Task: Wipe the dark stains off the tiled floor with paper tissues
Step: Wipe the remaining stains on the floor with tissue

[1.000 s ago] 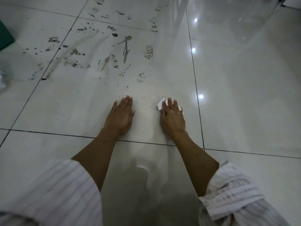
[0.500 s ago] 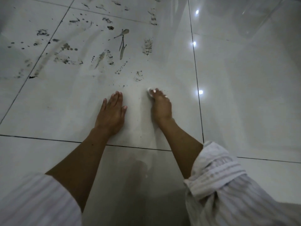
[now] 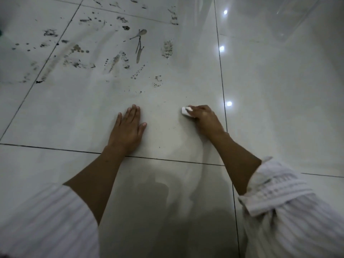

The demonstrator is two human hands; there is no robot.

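glossy tiled floor (image 3: 279, 108), dark stains (image 3: 78, 51)

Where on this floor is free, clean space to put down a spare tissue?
Two bare patches: the tile right of the grout line beside the right hand, and the strip between that hand and the left hand. Beyond both hands it is crowded with dark stains.

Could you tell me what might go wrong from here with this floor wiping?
The tissue under the right hand is a small wad, so it may smear the dark stains farther ahead rather than lift them. The left hand presses flat on the glossy tiled floor and could slip if it is wet.
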